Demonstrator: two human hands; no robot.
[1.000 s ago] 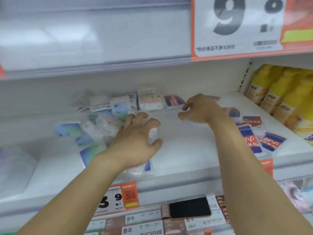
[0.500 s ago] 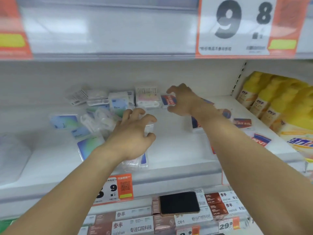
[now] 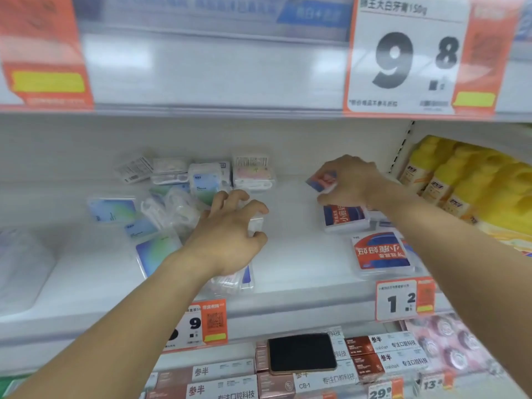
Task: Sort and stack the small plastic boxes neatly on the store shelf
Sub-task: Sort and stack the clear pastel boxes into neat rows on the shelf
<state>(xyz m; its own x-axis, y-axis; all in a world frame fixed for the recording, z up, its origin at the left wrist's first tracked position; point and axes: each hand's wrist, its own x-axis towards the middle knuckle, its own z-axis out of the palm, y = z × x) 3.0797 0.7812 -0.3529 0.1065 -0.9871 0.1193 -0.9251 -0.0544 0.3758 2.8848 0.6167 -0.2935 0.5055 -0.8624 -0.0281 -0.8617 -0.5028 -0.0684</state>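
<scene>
Small clear plastic boxes lie scattered on the white store shelf (image 3: 293, 249). My left hand (image 3: 230, 234) is curled over a stack of clear boxes (image 3: 236, 280) near the shelf's front and grips it. My right hand (image 3: 351, 180) holds a red-and-blue labelled box (image 3: 321, 180) lifted at the back of the shelf. Below it lies a blue-and-red box (image 3: 344, 218), and a larger red-labelled box (image 3: 381, 254) sits by the front edge. A jumble of pale blue and clear boxes (image 3: 172, 208) lies left of my left hand, with pink-tinted boxes (image 3: 253, 174) behind.
Yellow bottles (image 3: 466, 182) stand at the right end of the shelf. Price tags (image 3: 403, 300) hang on the shelf edge, and a big price sign (image 3: 408, 56) hangs above. A dark phone (image 3: 302, 352) lies on boxed goods on the lower shelf. A white soft pack (image 3: 20, 266) lies far left.
My right hand took the red-and-blue box from beside the pink boxes and carried it to the right. My left hand stays on its stack. The view shifted left.
</scene>
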